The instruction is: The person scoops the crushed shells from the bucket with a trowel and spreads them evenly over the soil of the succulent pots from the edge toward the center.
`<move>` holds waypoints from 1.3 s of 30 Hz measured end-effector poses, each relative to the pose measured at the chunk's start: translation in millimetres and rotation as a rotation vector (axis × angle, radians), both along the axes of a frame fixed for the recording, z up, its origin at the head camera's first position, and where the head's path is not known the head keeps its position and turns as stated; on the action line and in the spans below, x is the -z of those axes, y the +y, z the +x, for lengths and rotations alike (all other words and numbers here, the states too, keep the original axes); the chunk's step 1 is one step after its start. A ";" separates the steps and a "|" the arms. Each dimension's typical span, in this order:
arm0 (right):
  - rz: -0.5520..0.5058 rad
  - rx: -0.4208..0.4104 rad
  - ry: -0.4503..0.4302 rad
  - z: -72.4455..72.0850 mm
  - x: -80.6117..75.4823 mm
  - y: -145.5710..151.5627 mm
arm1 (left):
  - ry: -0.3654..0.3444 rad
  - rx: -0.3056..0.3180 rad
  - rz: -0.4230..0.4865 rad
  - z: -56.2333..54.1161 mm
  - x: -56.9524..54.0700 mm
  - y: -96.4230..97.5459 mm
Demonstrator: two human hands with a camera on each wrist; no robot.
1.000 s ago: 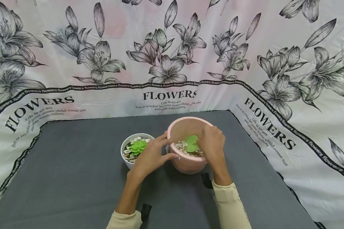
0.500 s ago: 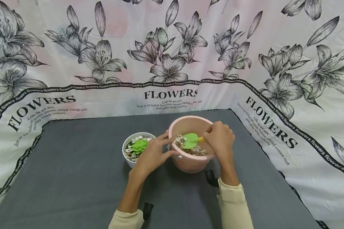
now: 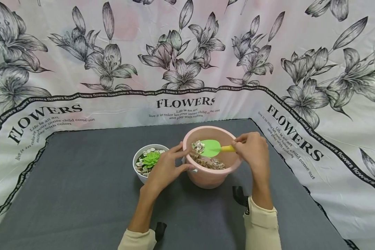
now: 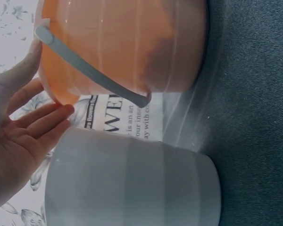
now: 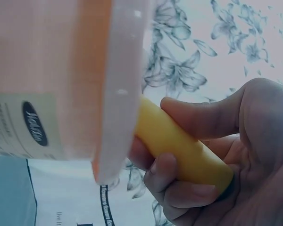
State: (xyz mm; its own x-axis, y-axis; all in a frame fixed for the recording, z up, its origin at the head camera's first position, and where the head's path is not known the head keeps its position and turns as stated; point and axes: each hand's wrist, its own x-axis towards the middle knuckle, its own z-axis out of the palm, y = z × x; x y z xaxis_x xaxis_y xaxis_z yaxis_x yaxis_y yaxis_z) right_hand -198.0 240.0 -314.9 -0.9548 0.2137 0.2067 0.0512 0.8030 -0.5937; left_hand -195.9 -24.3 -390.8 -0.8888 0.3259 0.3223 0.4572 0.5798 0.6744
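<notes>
The right hand (image 3: 254, 151) is grasping a green trowel (image 3: 211, 148) by its yellow handle (image 5: 181, 148), and the blade is reaching inside a pink bucket (image 3: 209, 178), pebbles (image 3: 207, 162) showing at its tip and below. The left hand (image 3: 165, 170) is holding the bucket's rim. Beside it, a white pot (image 3: 140, 178) containing a succulent (image 3: 151, 159) is standing on the bench (image 3: 81, 194).

Right of the head view's centre, the pink bucket (image 3: 207, 178) looks like smooth, faintly glossy plastic. The scoop (image 3: 211, 148) is smooth plastic, green blade and yellow handle (image 5: 184, 146) alike. The gravel (image 3: 210, 163) looks rough and stony. At centre-left, the white pot (image 4: 132, 183) seems smooth plastic. Lower frame: matt grey cloth (image 3: 81, 194); upper frame: a smooth, satiny printed sheet (image 3: 128, 27). The 2 sleeves (image 3: 262, 225) at bottom are matt fabric.
</notes>
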 end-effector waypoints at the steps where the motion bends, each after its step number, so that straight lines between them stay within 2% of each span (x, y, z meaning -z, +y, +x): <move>1: -0.005 -0.005 0.003 0.8 -1.4 1.2 | 0.000 -0.002 0.003 0.0 0.4 -0.2; 10: -0.021 -0.047 0.010 12.7 -16.2 8.3 | 0.010 -0.013 0.029 2.0 4.6 -1.6; 17: -0.026 -0.026 -0.017 25.5 -26.3 10.8 | 0.018 0.011 0.046 3.6 7.1 -4.6; 20: -0.032 -0.029 -0.008 30.0 -31.1 9.9 | 0.013 0.002 0.061 4.9 6.0 -11.1; 25: -0.041 -0.042 0.022 35.4 -38.2 5.6 | 0.025 -0.051 0.046 7.7 0.9 -29.2; 28: -0.057 -0.070 0.041 34.6 -40.4 1.1 | 0.028 -0.073 0.031 7.5 -0.3 -42.0; 33: -0.130 -0.141 0.017 25.8 -39.4 -12.5 | 0.006 -0.117 0.023 8.0 2.9 -65.8; 39: -0.135 -0.177 -0.003 13.7 -26.1 -35.4 | -0.054 -0.147 0.008 11.9 5.9 -90.0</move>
State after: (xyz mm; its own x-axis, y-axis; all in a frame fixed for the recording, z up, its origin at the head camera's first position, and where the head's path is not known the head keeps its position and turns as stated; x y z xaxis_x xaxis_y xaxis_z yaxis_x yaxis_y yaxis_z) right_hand -184.2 204.6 -288.7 -0.9804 0.0682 0.1847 -0.0816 0.7128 -0.6966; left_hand -184.1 -114.3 -396.7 -0.9427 0.1885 0.2752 0.3308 0.6325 0.7003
